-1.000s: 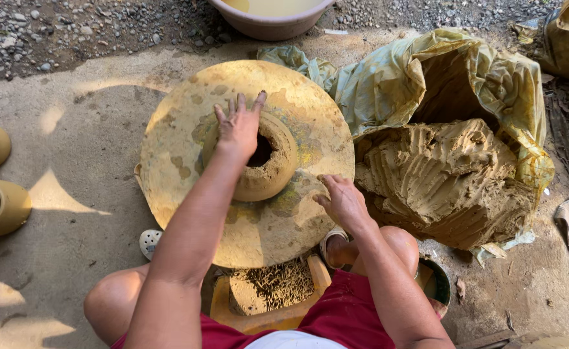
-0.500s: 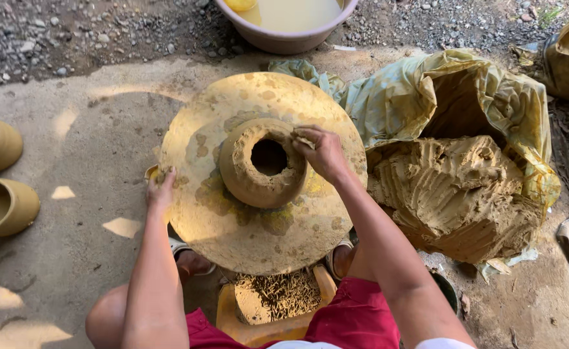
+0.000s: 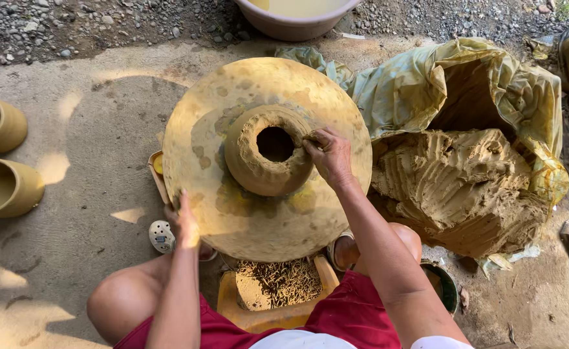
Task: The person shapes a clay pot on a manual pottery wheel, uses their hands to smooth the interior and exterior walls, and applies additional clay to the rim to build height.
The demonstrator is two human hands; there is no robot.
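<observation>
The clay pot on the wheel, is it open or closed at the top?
Open. The clay pot shows a dark round hole at its top, and the right hand touches its rim.

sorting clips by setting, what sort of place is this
Probably an outdoor pottery yard: a clay pot on a round wheel, a big clay lump in plastic, bare concrete ground edged with gravel.

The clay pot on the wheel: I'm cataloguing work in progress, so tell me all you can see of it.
The clay pot is a squat, rounded form of wet tan clay with a rough, uneven rim around a dark round opening. It stands upright near the middle of the round wheel. The right hand presses its rim; the left hand rests at the wheel's edge.
</observation>
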